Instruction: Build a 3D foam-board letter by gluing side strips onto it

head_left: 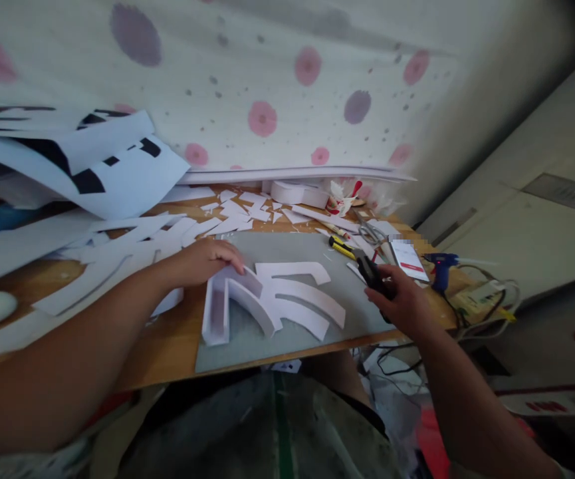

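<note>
In the head view, a white branching form [284, 309] with raised walls lies on a grey cutting mat [247, 349], which likely shields the wooden tabletop [177, 339]. At the mat's left side, the left hand's [217, 256] fingers close over the form's upper wall, seemingly steadying it. At the mat's right, the right hand's [399, 299] fingers wrap firmly around a black tool [373, 274], apart from the form.

Phone screen [407, 256], small, blurred; no text readable
</note>
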Available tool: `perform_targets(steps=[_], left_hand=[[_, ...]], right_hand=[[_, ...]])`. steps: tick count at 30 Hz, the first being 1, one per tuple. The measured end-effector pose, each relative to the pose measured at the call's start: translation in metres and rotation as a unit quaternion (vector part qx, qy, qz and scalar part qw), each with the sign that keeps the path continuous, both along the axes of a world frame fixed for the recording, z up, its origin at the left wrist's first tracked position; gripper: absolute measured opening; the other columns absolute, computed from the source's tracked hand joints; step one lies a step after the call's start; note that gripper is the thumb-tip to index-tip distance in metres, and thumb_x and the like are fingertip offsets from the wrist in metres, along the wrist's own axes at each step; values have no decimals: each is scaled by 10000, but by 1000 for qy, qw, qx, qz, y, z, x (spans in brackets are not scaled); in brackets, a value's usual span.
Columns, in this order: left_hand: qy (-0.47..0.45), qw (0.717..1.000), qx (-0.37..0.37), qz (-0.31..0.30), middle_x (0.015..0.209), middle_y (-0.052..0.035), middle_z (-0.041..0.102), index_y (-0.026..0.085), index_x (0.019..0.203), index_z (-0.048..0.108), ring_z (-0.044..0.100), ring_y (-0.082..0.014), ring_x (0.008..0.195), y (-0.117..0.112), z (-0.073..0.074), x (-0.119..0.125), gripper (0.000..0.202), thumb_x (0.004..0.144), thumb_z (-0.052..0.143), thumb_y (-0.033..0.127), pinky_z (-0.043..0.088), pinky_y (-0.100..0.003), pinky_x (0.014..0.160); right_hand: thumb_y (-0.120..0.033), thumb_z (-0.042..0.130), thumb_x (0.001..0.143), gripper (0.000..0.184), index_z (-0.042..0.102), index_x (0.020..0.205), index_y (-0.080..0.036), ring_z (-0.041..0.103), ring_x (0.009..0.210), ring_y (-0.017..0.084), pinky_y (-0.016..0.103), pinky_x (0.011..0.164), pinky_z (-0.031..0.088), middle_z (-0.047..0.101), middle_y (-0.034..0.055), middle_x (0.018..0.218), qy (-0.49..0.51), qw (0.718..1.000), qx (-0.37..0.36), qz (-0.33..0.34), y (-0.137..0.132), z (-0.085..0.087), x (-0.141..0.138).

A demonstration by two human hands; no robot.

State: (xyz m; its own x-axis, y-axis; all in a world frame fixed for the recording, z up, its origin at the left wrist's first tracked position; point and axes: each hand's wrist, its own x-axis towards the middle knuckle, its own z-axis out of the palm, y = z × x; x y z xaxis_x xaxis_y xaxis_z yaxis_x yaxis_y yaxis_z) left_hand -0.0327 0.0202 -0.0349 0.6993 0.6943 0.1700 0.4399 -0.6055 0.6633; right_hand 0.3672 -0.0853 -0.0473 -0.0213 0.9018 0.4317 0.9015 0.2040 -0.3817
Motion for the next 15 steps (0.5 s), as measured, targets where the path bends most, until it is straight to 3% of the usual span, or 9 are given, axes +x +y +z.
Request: perform_targets(steps=[4,9,12,15], left_hand=[[17,1000,-7,-23,926,-49,719,223,765,739,626,-194,960,8,3,13,271,830,489,308,465,-326,913],[30,998,55,16,1139,-47,647,203,860,721,582,-199,1055,-2,24,28,262,807,467,236,423,-340,947],[41,992,104,-59,1069,-51,670,210,866,724,588,-195,1023,-19,34,37,215,820,516,232,400,-342,953],[37,980,118,-155,998,-35,706,239,863,730,593,-191,1004,-31,33,44,163,848,571,270,363,-353,981]], right_hand=[[-357,605,829,400,535,1202,-230,672,785,216,322,683,524,698,76,973,1,987,-89,132,-25,-1,-30],[-330,545,885,419,506,1294,-251,637,1042,238,355,857,511,640,94,1216,-36,968,-117,221,-34,3,-53],[-321,486,919,408,492,1320,-244,628,1059,224,345,875,502,637,88,1230,-45,958,-136,247,-35,6,-57],[-314,447,934,344,549,1251,-230,644,993,212,326,838,498,670,84,1158,-60,951,-150,262,-35,9,-63]])
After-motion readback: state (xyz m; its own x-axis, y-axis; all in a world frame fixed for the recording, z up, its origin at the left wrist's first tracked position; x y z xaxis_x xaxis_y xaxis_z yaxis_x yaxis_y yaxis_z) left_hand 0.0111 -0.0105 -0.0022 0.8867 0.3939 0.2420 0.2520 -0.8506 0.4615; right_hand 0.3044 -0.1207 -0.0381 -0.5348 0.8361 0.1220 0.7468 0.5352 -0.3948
